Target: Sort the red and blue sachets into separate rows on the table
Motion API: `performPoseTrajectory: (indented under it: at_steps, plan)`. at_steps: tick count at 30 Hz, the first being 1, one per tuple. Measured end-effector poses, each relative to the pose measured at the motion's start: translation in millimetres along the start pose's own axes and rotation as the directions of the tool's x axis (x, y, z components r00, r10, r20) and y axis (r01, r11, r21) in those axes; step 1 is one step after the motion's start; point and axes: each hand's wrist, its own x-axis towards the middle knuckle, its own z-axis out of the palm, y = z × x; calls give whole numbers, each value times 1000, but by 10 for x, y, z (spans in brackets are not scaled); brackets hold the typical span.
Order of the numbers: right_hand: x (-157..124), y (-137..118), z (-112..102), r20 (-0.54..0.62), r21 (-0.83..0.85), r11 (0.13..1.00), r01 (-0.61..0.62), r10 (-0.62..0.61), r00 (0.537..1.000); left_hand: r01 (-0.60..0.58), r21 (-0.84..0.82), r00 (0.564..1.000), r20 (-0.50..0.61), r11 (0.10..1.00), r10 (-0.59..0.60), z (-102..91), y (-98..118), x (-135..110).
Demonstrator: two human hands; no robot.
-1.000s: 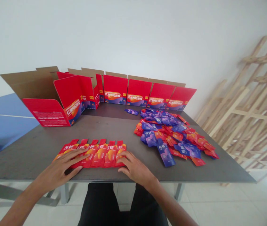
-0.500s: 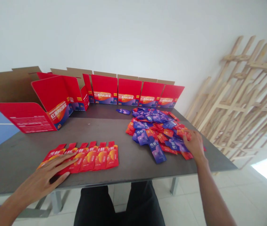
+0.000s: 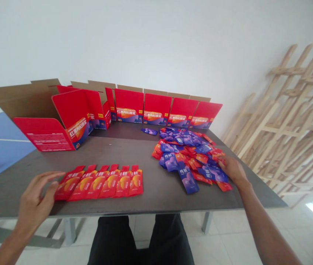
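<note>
Left hand (image 3: 36, 200): thumb and fingers apart, curved round the left end of the row of red pouches (image 3: 109, 184), by the end pouch; can't tell if I'm touching it. Six pouches, face up, overlapping, near the table's front edge. I'd square that end lightly; pressing hard would probably fan the overlap. Right hand (image 3: 232, 169): fingers bent down into the right side of the mixed pile (image 3: 192, 154), red and purple; can't tell if I'm pinching one. Best to lift a single pouch by its edge, so neighbours don't drag.

Containers: big red carton (image 3: 44, 134) at left, flaps up, brown inside, floor hidden. More red cartons (image 3: 156, 106) along the back, front panels toward me, contents not visible.
</note>
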Motion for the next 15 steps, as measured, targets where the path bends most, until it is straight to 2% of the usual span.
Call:
performPoseTrajectory:
  at_steps: [2,4,6,8,9,10,12,13,15]
  plan:
    - [-59,-4,-29,-59,6,995,-99,99,993,62,-4,997,47,998,-62,-29,-24,56]
    - [-149,-50,-99,-175,40,980,-194,198,964,83,-7,989,121,997,-82,-40,-84,85]
    - [-263,-198,-202,-344,122,961,-246,274,898,66,-9,985,162,998,-64,-36,-141,82]
    - [-387,-506,-316,-486,226,948,-225,310,817,27,-14,984,174,1000,-25,-20,-170,59]
    - [-449,-727,-367,-525,277,942,-187,312,792,10,-15,983,181,1000,-7,-8,-174,45]
    - [-510,-992,-409,-543,317,941,-118,282,791,-5,-15,981,193,1000,7,6,-176,33]
    - [-623,-1631,-458,-520,400,916,31,199,830,-18,-15,973,229,1000,21,37,-181,17]
    - [-675,-1987,-462,-479,441,891,107,133,868,-15,-15,969,246,1000,19,51,-190,12]
    - [-769,-2730,-433,-433,545,798,259,3,902,2,-13,960,279,1000,2,71,-220,7]
